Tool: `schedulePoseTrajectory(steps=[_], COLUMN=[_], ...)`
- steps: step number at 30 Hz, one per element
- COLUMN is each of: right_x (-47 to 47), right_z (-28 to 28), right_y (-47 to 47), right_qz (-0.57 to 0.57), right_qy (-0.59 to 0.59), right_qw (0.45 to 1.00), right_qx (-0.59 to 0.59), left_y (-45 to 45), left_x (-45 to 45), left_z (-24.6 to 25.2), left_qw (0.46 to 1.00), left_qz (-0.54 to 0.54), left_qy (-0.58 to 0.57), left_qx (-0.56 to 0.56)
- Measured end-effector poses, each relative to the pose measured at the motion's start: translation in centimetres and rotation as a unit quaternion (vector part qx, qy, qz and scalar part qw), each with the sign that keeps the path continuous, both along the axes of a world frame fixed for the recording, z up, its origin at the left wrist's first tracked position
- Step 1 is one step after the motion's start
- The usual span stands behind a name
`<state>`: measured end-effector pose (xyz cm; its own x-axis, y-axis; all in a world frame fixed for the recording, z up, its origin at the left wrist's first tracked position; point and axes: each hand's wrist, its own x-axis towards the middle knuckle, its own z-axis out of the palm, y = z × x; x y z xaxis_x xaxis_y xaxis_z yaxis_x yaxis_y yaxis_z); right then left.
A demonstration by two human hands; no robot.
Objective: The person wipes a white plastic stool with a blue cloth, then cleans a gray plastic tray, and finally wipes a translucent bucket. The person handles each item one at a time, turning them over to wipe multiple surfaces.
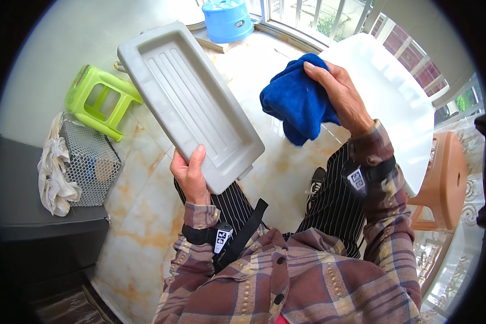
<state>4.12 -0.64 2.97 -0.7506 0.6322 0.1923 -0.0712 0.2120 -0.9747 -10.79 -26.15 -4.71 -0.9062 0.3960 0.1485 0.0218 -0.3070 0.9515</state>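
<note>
My left hand (191,176) grips the near end of a long grey plastic tray (192,103), thumb over the rim. The tray is held up at a slant over the floor, and its ribbed hollow faces me with nothing in it. To its right, my right hand (344,93) clutches a bunched blue cloth (297,99), which hangs in folds below the fingers. Cloth and tray are apart. Some of the fingers of each hand are hidden behind what they hold.
A white table (384,109) stands at the right, with a brown plastic stool (447,182) beside it. On the left are a green stool (101,101), a wire mesh basket (91,162) with pale cloth, and a dark cabinet (52,220). A blue stool (228,24) stands by the window.
</note>
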Motion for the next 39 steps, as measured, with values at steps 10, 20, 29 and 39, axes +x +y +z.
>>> schedulePoseTrajectory(steps=[10, 20, 29, 39], right_x=[-2.4, -12.7, -15.5, -16.7], right_z=[1.6, 4.9, 4.0, 4.9], right_y=[1.0, 1.4, 1.1, -0.2], right_qz=[0.067, -0.016, -0.043, 0.072], right_qy=[-0.116, 0.057, 0.187, 0.109], right_qw=[0.991, 0.979, 0.943, 0.980], right_qx=[0.002, 0.195, 0.273, 0.151], left_y=[-0.7, -1.1, -1.5, -0.9], left_x=[0.5, 1.8, 1.7, 2.1], left_z=[0.3, 1.5, 1.1, 1.3], left_qw=[0.995, 0.983, 0.988, 0.995], left_qz=[0.044, -0.096, -0.094, -0.058], left_qy=[0.057, 0.116, 0.098, 0.074], left_qx=[-0.066, -0.108, -0.076, 0.017])
